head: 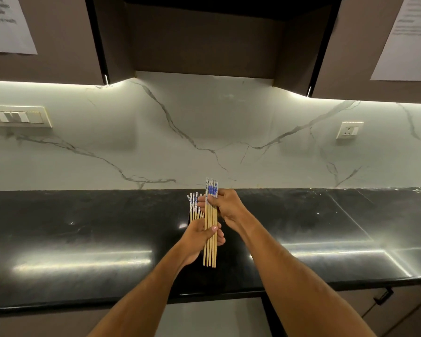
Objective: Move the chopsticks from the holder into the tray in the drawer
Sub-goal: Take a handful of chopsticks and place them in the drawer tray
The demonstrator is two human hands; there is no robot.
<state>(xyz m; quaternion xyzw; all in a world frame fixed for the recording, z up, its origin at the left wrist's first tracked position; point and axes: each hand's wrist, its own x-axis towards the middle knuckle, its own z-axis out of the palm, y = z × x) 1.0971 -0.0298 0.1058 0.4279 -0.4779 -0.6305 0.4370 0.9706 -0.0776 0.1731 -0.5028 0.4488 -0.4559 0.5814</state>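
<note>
1. Black polished counter [83, 239] is running the whole width of the shot, glossy enough that strip lights are glaring off it in long white streaks.
2. White marble-look backsplash [204, 132] with grey veins is sitting behind it, lit from under the dark brown upper cabinets [204, 40].
3. Switch panel [18, 116] is hanging on the wall at the left, and a single socket [349, 130] is over on the right.
4. Printed paper sheets are stuck to the cabinet doors, one at the top left [7, 23] and one at the top right [408, 37]; the text is too blurry to read.
5. Lower cabinet fronts are showing under the counter edge, with a dark handle [383, 296] at the far right.
6. Right hand [225, 207] is gripping a bunch of chopsticks [210, 239] near their blue-and-white patterned tops, fingers curled round them, holding them upright above the counter.
7. Left hand [199, 239] is wrapping round the same bunch lower down, thumb across the front of the wooden shafts; the bare tips are poking out below it.
8. Second cluster of chopsticks [194, 206] is standing just behind and to the left of the held bunch. Whatever they're standing in is hidden behind the hands, so I can't tell much about it.
</note>
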